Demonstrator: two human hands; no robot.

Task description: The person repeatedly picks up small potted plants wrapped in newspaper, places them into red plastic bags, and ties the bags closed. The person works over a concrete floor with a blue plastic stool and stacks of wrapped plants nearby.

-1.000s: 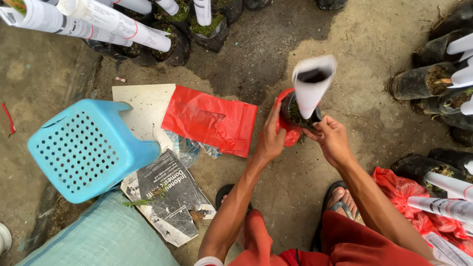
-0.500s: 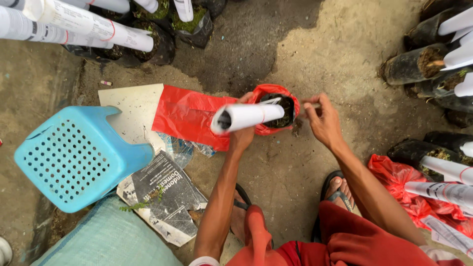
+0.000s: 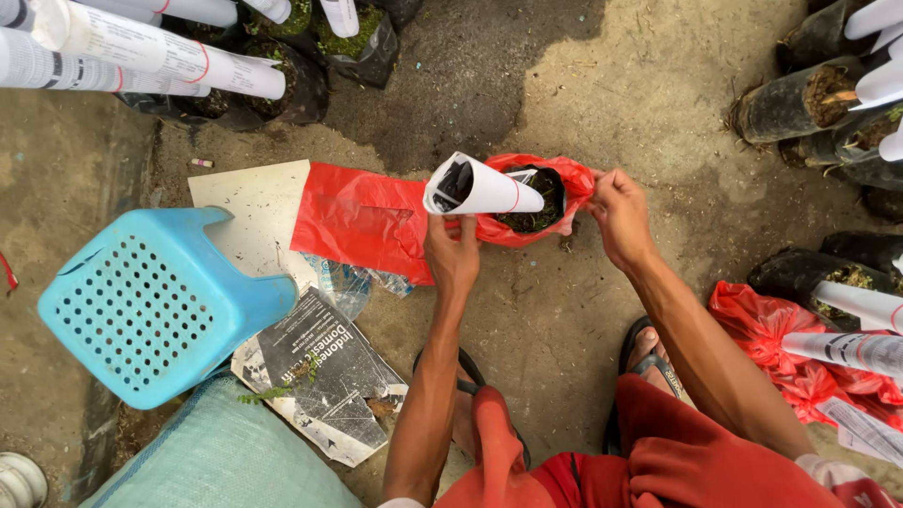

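Red-bagged soil pot (image 3: 538, 209), paper-wrapped seedling (image 3: 480, 190)

Bare concrete ground (image 3: 564, 320) carries a tipped blue plastic stool (image 3: 155, 306), flat red plastic bags (image 3: 362, 221), a white board (image 3: 249, 212), crumpled newspaper (image 3: 324, 372) and black potted seedlings (image 3: 273, 85) around the edges

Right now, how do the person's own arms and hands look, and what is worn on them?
Both arms are bare from wrist to past the elbow. The left hand and right hand wear no gloves; no rings, watch or bracelet show. A white sleeve edge shows at the bottom of the left arm, and another white edge low on the right arm.
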